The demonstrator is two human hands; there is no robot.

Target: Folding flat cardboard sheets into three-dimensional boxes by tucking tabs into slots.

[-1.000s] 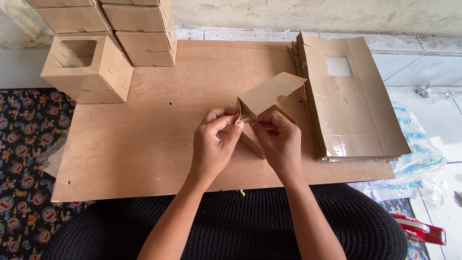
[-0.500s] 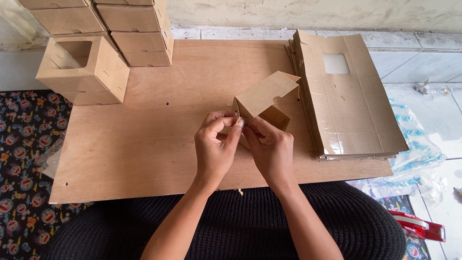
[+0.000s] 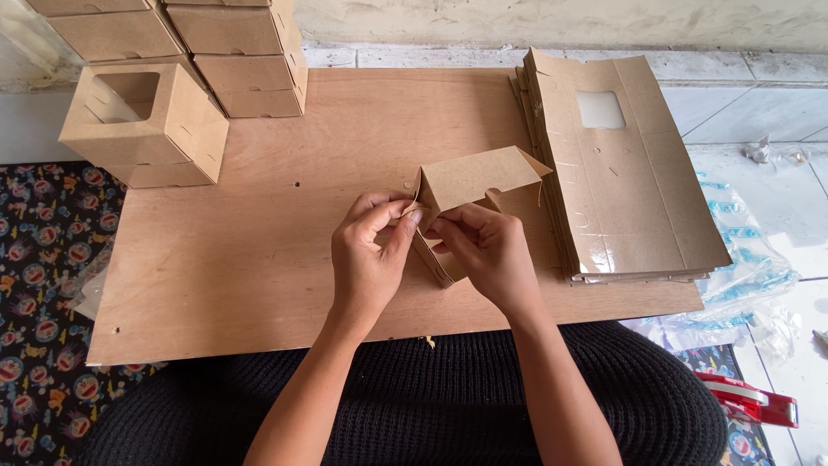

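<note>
A half-folded brown cardboard box (image 3: 470, 194) stands tilted at the middle of the plywood board (image 3: 259, 259), one flap lifted toward the stack of flat brown box blanks (image 3: 630, 190) just to its right. The left hand (image 3: 371, 259) pinches the box's near corner between thumb and curled fingers. The right hand (image 3: 487, 250), fingers bent, grips the same edge from the other side.

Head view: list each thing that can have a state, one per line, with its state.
Half-folded box: partly assembled, top flap open, pinched by both hands.
Left hand: fingers closed on the box's corner.
Right hand: fingers closed on the box.
Flat blanks: stacked, unfolded.
Windowed box: assembled.
Tape dispenser: lying on floor.
</note>
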